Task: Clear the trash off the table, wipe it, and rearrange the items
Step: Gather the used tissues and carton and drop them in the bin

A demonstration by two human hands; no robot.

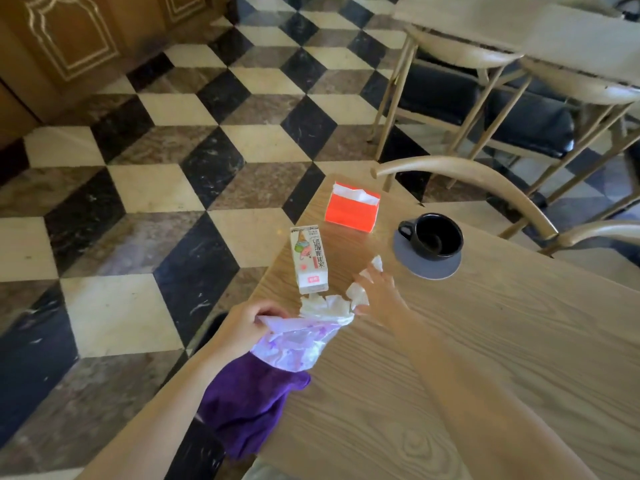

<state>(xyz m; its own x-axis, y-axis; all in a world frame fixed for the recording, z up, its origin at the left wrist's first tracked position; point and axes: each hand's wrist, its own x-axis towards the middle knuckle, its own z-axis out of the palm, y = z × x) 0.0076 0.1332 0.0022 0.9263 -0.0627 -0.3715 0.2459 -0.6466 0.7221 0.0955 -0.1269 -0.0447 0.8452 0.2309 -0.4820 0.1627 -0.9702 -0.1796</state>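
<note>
Crumpled white tissues (332, 304) lie low in mid-frame on the table (485, 341), just below the carton (309, 259). The right hand (379, 294), fingers spread wide, rests against them. The left hand (242, 325) pinches the plastic bag (298, 344) open. Trash-clearing looks underway; next, sweep the tissues into the bag.

Left hand (242, 327) clenched; right hand (379, 296) splayed (fingers spread).

My right hand (375, 299) rests on the counter (485, 341) among crumpled tissues (332, 304). Just left of it lies a carton (309, 259); beyond, a tissue box (351, 211); ahead to the right, a cup (434, 235) on its coaster (433, 268). My left hand (242, 327) (nearer me) grips a bag (298, 344) over a cloth (249, 403).
</note>
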